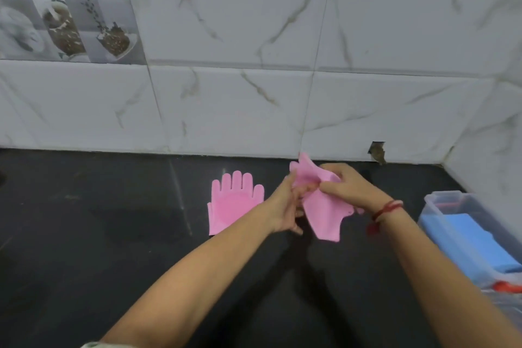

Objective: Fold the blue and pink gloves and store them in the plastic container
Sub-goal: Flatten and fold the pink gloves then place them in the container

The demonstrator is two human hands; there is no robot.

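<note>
One pink glove [234, 200] lies flat on the black counter, fingers pointing to the wall. A second pink glove [322, 212] is held above the counter between both hands, bent in the middle with its cuff hanging down. My left hand [285, 206] grips its left side. My right hand [347, 186] pinches its upper part; the wrist wears a red thread. At the right edge stands the clear plastic container [443, 198] with folded blue gloves [480, 246] inside.
The black counter [113, 234] meets a white marble-tiled wall [254, 107] at the back and a side wall at the right. A small hole [377, 151] sits in the wall base. Something red [508, 287] lies by the container's near end.
</note>
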